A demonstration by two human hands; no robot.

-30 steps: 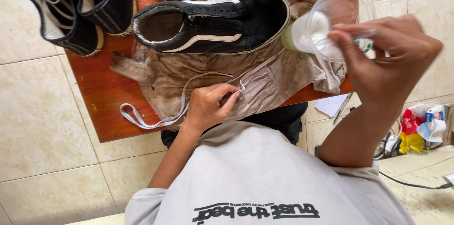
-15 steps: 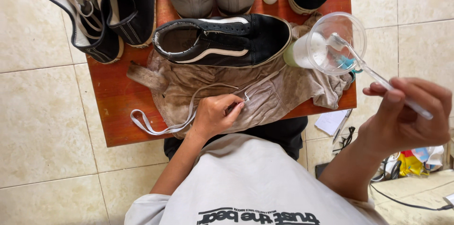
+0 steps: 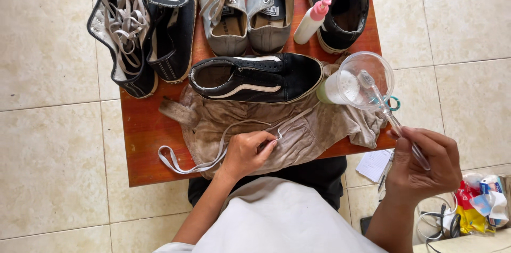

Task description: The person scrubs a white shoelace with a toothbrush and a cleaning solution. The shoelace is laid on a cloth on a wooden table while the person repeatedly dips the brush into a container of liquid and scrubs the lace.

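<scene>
Your left hand (image 3: 246, 153) pinched a pale shoelace (image 3: 213, 152) against the stained cloth (image 3: 314, 130) on the near bench (image 3: 143, 141). Your right hand (image 3: 423, 163) gripped a clear toothbrush (image 3: 386, 112), its head inside the plastic cup (image 3: 357, 81) right of the black shoe (image 3: 258, 76).

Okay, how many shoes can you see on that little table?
6: two black ones overlapping at far left, a grey pair top centre, one black top right, one black on the cloth.
</scene>
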